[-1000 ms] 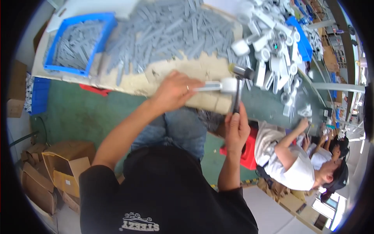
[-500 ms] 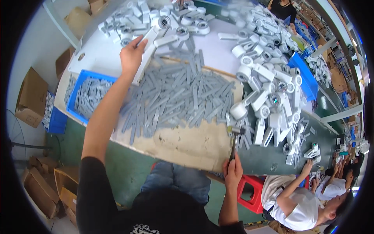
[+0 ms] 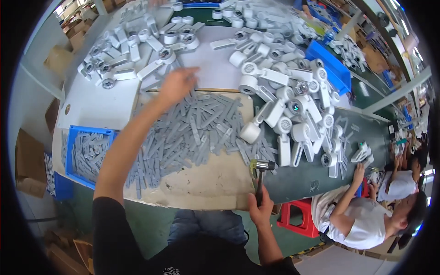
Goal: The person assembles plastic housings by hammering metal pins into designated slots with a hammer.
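Note:
My right hand, at the front edge of the table, is closed around the handle of a small mallet. The mallet's head has one yellow and one black face and points away from me. My left hand reaches over the far side of a heap of flat grey plastic strips. Its fingers are stretched out and slightly blurred, with nothing visible in them. Just beyond it lies a white fan-like device with a round head and a straight handle.
A blue bin of grey strips stands at left. More white devices are piled to the right and at the back. Behind the right pile is another blue bin. A co-worker sits at right beside a red stool.
My left hand has let go of a white device and moved right, over the grey strips. The view has turned a little. My right hand still holds the mallet.

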`<state>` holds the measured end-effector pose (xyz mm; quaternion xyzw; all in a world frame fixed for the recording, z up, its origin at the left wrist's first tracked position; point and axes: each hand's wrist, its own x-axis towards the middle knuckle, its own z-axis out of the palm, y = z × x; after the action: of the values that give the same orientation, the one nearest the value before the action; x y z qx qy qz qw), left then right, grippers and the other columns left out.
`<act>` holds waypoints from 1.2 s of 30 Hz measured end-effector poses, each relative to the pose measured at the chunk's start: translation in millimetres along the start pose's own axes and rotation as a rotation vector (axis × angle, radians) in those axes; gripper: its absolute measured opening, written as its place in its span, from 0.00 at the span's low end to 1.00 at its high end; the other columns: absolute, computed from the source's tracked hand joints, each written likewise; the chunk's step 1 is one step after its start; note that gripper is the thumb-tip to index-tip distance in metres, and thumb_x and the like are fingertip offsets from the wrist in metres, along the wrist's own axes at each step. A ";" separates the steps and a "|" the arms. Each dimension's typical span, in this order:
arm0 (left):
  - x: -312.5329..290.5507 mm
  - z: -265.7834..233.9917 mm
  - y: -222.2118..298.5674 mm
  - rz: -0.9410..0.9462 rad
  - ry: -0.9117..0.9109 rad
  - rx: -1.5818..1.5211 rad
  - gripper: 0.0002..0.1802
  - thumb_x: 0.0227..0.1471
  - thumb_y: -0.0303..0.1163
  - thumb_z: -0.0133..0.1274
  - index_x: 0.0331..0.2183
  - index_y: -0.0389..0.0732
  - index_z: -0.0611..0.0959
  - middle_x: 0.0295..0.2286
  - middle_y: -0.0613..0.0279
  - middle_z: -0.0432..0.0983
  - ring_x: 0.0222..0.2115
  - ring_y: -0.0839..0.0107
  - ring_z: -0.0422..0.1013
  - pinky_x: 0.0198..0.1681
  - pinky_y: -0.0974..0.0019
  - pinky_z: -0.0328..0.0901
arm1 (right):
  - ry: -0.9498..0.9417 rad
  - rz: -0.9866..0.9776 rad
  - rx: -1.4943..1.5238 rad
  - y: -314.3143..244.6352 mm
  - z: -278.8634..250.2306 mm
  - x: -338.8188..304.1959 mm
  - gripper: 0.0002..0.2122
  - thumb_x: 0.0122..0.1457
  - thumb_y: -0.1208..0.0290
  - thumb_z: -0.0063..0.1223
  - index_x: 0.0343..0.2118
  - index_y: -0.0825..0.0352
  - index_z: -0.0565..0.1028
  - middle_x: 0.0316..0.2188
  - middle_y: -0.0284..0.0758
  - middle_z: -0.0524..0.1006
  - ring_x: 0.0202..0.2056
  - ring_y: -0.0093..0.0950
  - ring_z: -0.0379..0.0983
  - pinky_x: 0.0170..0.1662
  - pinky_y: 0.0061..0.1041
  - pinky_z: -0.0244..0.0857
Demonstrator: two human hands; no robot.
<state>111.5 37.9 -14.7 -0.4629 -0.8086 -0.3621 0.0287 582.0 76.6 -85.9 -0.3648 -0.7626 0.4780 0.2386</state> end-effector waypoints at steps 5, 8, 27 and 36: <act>27.6 93.9 76.0 0.425 0.038 -0.104 0.30 0.46 0.30 0.66 0.53 0.42 0.81 0.49 0.46 0.77 0.51 0.50 0.72 0.56 0.54 0.67 | 0.040 0.012 0.029 -0.8 6.9 2.2 0.21 0.59 0.71 0.64 0.54 0.71 0.74 0.22 0.30 0.77 0.25 0.14 0.68 0.30 0.20 0.67; 44.4 132.7 86.0 0.375 0.061 0.049 0.30 0.42 0.30 0.69 0.51 0.42 0.82 0.57 0.50 0.68 0.56 0.49 0.65 0.57 0.51 0.64 | 0.059 0.001 0.011 -7.6 14.6 3.5 0.19 0.60 0.69 0.63 0.52 0.69 0.76 0.19 0.29 0.74 0.22 0.14 0.66 0.27 0.22 0.66; -205.2 -47.2 99.8 -0.535 -0.306 -0.489 0.24 0.65 0.47 0.50 0.37 0.34 0.84 0.30 0.60 0.82 0.27 0.68 0.76 0.32 0.66 0.69 | -0.267 -0.036 -0.001 -53.2 -9.4 11.3 0.37 0.54 0.67 0.69 0.68 0.60 0.64 0.24 0.32 0.76 0.27 0.17 0.67 0.33 0.22 0.67; -243.4 -24.7 109.7 -0.681 -0.514 -0.258 0.27 0.63 0.52 0.50 0.47 0.37 0.82 0.34 0.49 0.83 0.32 0.59 0.81 0.33 0.57 0.75 | -0.403 -0.055 0.026 -45.8 7.8 22.6 0.19 0.55 0.67 0.69 0.51 0.61 0.81 0.23 0.28 0.76 0.27 0.16 0.67 0.32 0.22 0.66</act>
<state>327.5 -120.4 -28.1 -0.2449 -0.8439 -0.3223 -0.3521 547.4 77.4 -47.5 -0.2377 -0.7983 0.5444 0.0986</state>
